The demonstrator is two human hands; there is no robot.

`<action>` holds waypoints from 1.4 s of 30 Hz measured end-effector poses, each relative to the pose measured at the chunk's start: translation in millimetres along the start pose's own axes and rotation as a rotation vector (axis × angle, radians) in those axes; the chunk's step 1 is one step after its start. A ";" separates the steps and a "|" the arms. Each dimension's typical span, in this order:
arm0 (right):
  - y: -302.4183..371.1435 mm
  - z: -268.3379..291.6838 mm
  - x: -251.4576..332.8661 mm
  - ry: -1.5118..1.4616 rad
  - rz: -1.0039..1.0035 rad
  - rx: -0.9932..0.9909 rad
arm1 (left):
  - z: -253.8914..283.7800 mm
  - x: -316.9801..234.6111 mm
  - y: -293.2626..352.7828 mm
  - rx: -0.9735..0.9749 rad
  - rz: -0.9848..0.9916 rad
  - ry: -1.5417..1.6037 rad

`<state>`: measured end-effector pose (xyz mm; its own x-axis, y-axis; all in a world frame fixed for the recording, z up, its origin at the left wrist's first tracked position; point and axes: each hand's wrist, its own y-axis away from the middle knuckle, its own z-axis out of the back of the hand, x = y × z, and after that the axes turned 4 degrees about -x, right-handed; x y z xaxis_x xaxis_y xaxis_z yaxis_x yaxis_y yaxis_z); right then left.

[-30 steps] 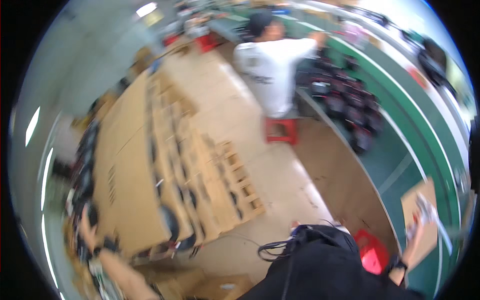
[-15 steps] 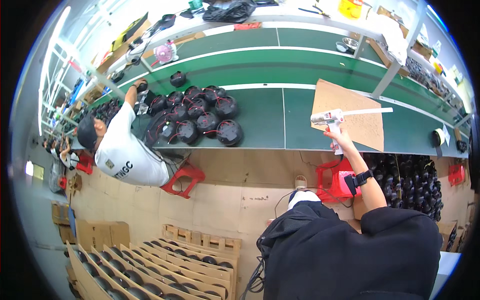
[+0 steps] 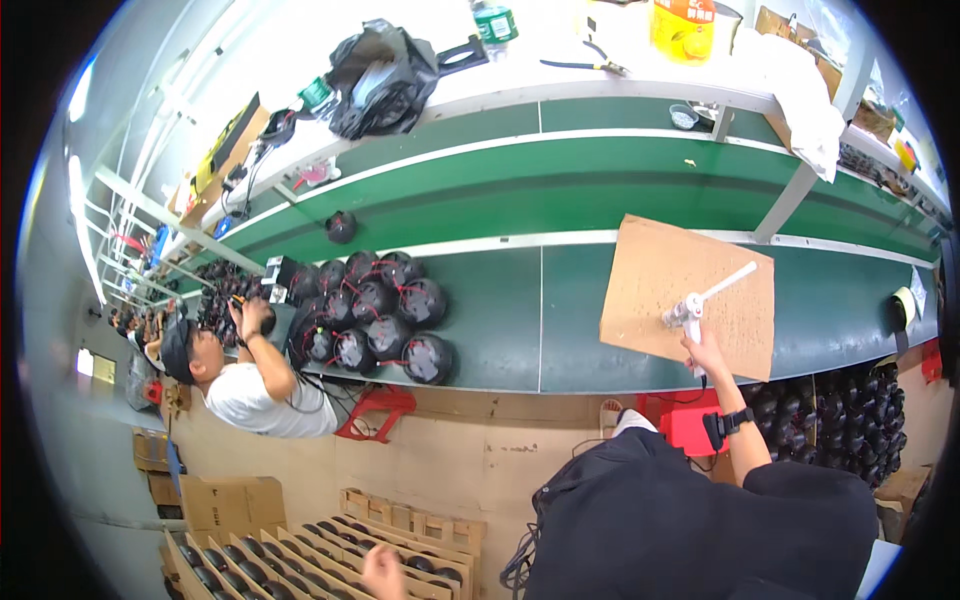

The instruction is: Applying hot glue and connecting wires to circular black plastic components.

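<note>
My right hand (image 3: pixel 708 350) is closed around the handle of a white hot glue gun (image 3: pixel 692 308). A long white glue stick (image 3: pixel 730 281) sticks out of its back. The gun is above a brown cardboard sheet (image 3: pixel 690 255) on the green bench. My left hand (image 3: pixel 383 573) shows at the lower edge, over a carton with cardboard dividers (image 3: pixel 320 560) that holds rows of black domes. Its fingers are blurred, and I cannot make out whether they hold anything.
Black round housings (image 3: pixel 425 302) with red wires cluster on the bench (image 3: pixel 480 320), left of the cardboard. A co-worker in a white shirt (image 3: pixel 265 400) raises a hand near them. Red stools (image 3: pixel 380 412) stand below. An overhead shelf (image 3: pixel 540 85) carries a black bag (image 3: pixel 380 85) and pliers (image 3: pixel 590 62).
The view has shifted, so the bench sits lower. The glue gun has turned, its stick now slanting up to the right. My left hand has come into view. The co-worker has raised a hand.
</note>
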<state>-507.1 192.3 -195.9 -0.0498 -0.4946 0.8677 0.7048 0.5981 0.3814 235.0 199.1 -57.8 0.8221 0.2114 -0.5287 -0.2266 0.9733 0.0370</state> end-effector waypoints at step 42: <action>-51.3 -77.4 126.0 0.568 -0.513 -0.042 | -398.1 -359.9 -772.2 -0.248 -0.200 0.067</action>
<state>-494.8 50.5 -130.9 -0.0141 -0.9588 0.2837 0.7188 0.1875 0.6695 -93.9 -664.2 -233.7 0.8286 0.0036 -0.5598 -0.1912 0.9417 -0.2770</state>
